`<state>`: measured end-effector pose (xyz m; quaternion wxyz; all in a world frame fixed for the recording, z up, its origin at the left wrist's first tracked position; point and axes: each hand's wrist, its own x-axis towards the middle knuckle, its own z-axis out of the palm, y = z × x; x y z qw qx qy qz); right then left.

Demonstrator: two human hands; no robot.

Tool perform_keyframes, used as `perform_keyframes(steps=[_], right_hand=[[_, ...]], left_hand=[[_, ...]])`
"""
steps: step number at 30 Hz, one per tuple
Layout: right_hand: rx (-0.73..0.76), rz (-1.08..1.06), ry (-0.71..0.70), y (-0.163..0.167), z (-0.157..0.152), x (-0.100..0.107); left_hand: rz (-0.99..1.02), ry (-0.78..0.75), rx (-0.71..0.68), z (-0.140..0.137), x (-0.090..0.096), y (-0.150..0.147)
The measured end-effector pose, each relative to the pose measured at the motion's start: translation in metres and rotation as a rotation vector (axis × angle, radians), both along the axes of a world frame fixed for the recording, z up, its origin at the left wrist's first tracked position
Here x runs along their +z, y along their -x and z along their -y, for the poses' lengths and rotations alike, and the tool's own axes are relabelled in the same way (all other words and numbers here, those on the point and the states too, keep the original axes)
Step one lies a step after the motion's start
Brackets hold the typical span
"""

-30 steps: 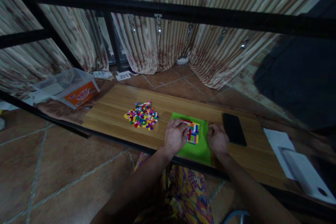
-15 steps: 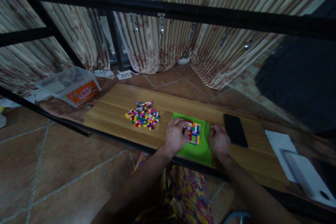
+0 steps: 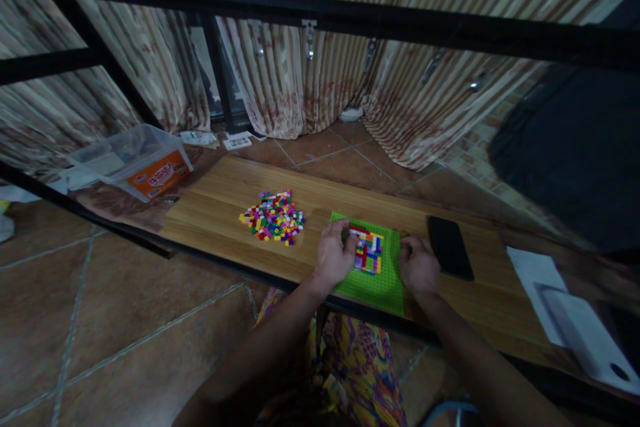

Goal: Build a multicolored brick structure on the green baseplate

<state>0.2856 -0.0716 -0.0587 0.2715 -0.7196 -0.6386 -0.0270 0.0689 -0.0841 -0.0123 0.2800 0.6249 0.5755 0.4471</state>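
Observation:
A green studded baseplate [image 3: 391, 293] lies on the wooden board in front of me. On it is a flat block of colourful toy bricks [image 3: 369, 252], in red, yellow, blue, white and purple. My left hand [image 3: 334, 255] rests over the plate's left side, its thumb by the left edge of the bricks. Thumb and fingers are apart, with nothing visible between them. At the plate's right edge is my right hand [image 3: 419, 265], its fingers curled in and thumb pressed to them. Whatever those fingers hold, if anything, is hidden. A pile of loose bricks [image 3: 274, 215] lies farther left.
A black phone-like slab [image 3: 450, 248] lies right of my right hand on the wooden board [image 3: 220, 197]. Beyond the board's left end stands a clear plastic box [image 3: 135, 159] with an orange label. White paper [image 3: 533, 273] and a white object [image 3: 583, 330] are at the far right.
My left hand has drawn slightly back from the bricks, and its fingers have spread from a pinch. My right hand stays curled at the plate's right edge.

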Motion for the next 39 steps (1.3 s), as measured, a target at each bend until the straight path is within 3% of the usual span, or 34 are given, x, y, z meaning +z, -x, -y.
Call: perform_keyframes(steps=[9,39], right_hand=[[-0.013,-0.001,0.002,0.001,0.001,0.001],[-0.005,0.017,0.014,0.000,0.002,0.002]], left_hand=[[-0.011,0.123,-0.024,-0.008,-0.003,-0.011],[-0.045,0.019,0.002,-0.005,-0.011,-0.019]])
